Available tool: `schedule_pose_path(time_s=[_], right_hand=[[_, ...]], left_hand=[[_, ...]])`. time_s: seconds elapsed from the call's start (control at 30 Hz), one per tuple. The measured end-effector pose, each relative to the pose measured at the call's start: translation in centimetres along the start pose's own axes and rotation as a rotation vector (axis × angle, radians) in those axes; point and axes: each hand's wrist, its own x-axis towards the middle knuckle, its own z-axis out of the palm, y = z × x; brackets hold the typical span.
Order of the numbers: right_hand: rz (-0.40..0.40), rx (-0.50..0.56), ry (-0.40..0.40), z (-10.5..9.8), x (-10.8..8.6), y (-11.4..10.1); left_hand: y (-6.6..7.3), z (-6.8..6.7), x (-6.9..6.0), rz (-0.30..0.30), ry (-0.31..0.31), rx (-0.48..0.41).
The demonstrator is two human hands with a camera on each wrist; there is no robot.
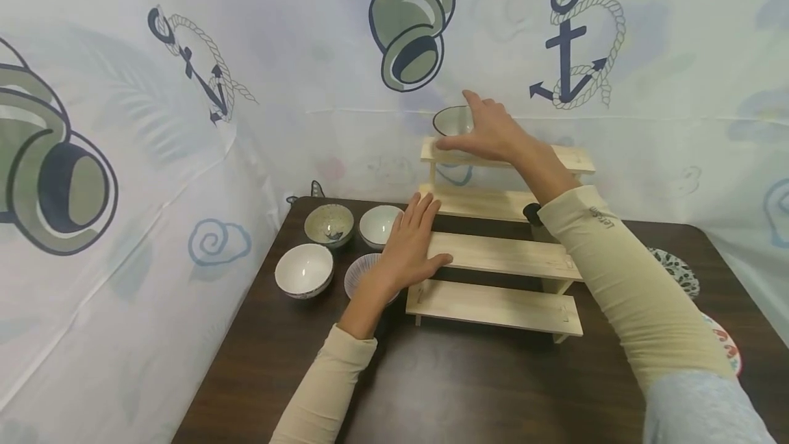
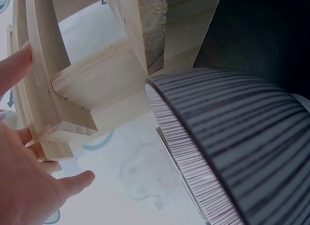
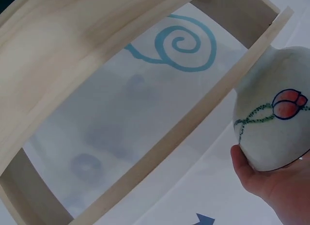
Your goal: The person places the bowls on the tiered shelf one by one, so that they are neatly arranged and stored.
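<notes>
Right hand [image 1: 490, 132] grips part-hidden white bowl [image 1: 451, 120] atop rack [image 1: 502, 252]; spread left hand [image 1: 403, 252], at rack's left end, partly covers striped bowl [image 1: 357, 276].

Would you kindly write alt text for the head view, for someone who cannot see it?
A person's right hand holds a bowl at the left end of the top shelf of a wooden rack, with the left hand at its left side. Four more bowls stand nearby on a dark table; patterned dishes show at right.
</notes>
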Motion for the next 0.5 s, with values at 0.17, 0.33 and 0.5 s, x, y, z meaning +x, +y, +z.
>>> schedule_pose_path(time_s=[0.17, 0.33, 0.5], right_hand=[[-0.007, -0.004, -0.017, -0.2, -0.6, 0.1], [-0.023, 0.018, 0.009, -0.6, -1.5, 0.9], [-0.055, 0.031, 0.033, -0.8, -2.4, 1.5]], left_hand=[[0.0, 0.1, 0.0, 0.005, 0.004, -0.008], [0.2, 0.1, 0.1, 0.008, 0.000, -0.002], [0.1, 0.1, 0.1, 0.005, 0.007, 0.002]])
